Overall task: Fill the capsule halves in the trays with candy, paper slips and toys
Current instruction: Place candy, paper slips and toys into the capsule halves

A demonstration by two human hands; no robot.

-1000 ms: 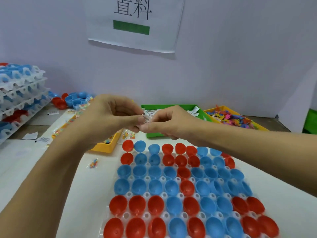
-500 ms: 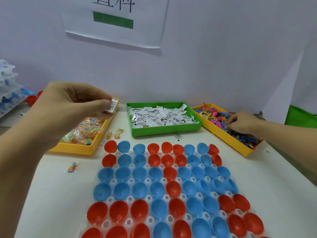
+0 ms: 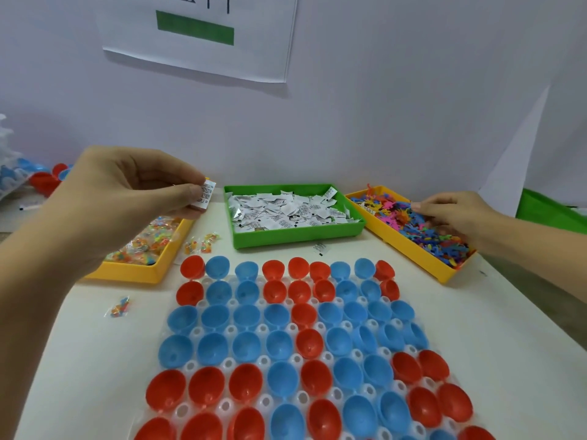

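A clear tray [image 3: 228, 331] of open red and blue capsule halves [image 3: 286, 341] fills the near table; the halves look empty. My left hand [image 3: 127, 198] is raised above the yellow candy bin [image 3: 139, 271] and pinches a printed paper slip [image 3: 206, 193] between thumb and fingers. My right hand [image 3: 451, 214] reaches into the yellow bin of small coloured plastic toys [image 3: 409, 246] at the right, its fingertips curled down among the toys. Between the two bins a green bin [image 3: 295, 238] holds a heap of white paper slips.
Loose wrapped candies [image 3: 201, 244] lie beside the candy bin, one more packet [image 3: 120, 308] on the table at left, and a stray slip [image 3: 319, 248] before the green bin. Stacked trays and loose capsule halves [image 3: 41, 179] sit far left. A white wall with a paper sign stands behind.
My hands came apart: the left kept the paper slip and stayed raised at left, while the right moved to the toy bin at right. The view shifted a little rightward and down.
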